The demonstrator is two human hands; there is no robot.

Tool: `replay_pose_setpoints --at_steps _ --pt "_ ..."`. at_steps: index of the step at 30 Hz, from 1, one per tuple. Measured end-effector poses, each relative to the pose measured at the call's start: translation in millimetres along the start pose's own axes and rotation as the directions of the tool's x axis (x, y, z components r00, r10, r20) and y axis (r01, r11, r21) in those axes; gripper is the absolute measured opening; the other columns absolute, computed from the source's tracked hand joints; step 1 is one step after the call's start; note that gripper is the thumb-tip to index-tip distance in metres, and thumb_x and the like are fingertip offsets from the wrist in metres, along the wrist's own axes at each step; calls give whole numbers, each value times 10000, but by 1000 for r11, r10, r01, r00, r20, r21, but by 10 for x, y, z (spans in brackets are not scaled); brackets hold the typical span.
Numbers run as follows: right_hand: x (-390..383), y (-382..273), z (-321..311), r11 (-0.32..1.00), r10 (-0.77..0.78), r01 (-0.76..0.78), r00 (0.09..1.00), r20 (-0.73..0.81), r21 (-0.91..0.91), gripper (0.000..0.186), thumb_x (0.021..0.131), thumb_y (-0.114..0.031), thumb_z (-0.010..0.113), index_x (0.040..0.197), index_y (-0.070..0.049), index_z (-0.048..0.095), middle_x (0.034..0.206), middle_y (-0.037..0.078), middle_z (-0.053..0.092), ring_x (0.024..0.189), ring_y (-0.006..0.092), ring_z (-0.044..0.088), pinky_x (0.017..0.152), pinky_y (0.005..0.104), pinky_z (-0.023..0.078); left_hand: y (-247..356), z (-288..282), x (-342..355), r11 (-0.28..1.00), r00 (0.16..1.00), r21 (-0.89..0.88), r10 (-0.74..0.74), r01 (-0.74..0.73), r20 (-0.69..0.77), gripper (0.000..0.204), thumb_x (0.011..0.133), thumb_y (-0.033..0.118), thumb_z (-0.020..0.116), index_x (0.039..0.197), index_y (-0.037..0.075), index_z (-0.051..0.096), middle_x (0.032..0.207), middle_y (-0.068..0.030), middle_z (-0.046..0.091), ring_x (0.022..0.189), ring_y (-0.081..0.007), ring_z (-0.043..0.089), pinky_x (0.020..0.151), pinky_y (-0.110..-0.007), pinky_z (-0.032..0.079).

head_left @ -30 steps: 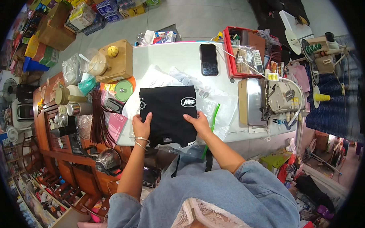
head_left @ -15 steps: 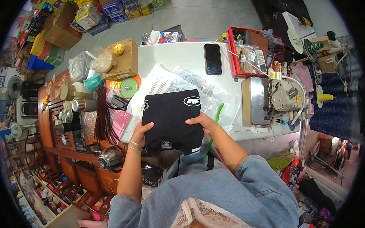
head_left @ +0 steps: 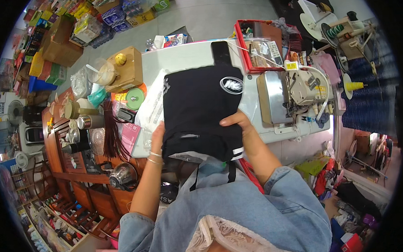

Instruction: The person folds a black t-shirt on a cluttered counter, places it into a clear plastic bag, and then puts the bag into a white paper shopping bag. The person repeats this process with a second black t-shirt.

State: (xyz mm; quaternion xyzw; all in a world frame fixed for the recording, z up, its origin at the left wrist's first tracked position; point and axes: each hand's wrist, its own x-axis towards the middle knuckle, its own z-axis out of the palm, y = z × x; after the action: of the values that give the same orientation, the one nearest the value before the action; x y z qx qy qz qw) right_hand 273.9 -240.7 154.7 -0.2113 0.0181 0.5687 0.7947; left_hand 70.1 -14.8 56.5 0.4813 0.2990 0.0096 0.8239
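A black folded garment, with a white oval emblem at its upper right and white stripes at its lower right corner, lies held between my hands. My left hand grips its left edge, fingers largely hidden behind the cloth. My right hand holds the right side, thumb on top. Under and left of the garment are a white printed sheet and clear plastic bagging. A black phone shows partly beyond the garment's top edge.
Right on the white table are a red tray of small items and a sewing machine. To the left stand a cardboard box, jars, dark cords and a kettle. Stacked cartons line the floor beyond.
The black garment has shifted forward, now overlapping the phone's lower part, and looks larger, with its near part bunched. My right hand has moved up and right; the green strip is mostly covered.
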Motion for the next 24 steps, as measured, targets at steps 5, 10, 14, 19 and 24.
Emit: replay_pose_setpoints --at_steps 5,10,14,19,24 --pt "-573 -659 -27 948 -214 174 968 -130 -266 745 568 122 618 1292 59 454 1209 213 572 1081 358 586 962 462 460 -877 1055 -17 192 982 964 45 -186 181 473 894 371 521 1220 32 566 1194 -186 588 1094 -325 570 924 -414 451" --pt "-1163 -864 -150 818 -428 293 884 -185 -496 792 542 59 653 1304 72 433 1225 204 559 1125 344 554 1014 443 406 -1726 1717 230 -176 929 943 196 -281 313 589 806 431 598 1260 63 522 1384 -127 432 1270 -337 391 958 -434 403" --pt "-1738 -816 -363 806 -428 220 859 -282 -550 800 538 53 663 1302 74 430 1203 198 572 1104 349 565 999 437 419 -1587 1764 244 41 971 993 215 -112 101 450 721 372 700 998 62 528 1097 -129 520 1041 -343 524 808 -422 473" --pt "-2008 -596 -357 883 -350 160 851 -391 -441 785 512 85 651 1274 51 468 1172 188 592 1052 339 595 940 433 468 -1320 1586 311 404 977 908 213 -115 29 216 882 237 536 885 26 585 842 -208 629 786 -380 614 722 -442 501" --pt "-2097 -382 -564 916 -223 33 870 -439 -400 721 515 87 652 1223 46 522 1140 174 616 1032 316 610 927 417 473 -1003 1479 183 935 991 341 -65 101 -116 188 896 121 564 964 -45 622 756 -95 652 629 -135 621 581 -275 525"
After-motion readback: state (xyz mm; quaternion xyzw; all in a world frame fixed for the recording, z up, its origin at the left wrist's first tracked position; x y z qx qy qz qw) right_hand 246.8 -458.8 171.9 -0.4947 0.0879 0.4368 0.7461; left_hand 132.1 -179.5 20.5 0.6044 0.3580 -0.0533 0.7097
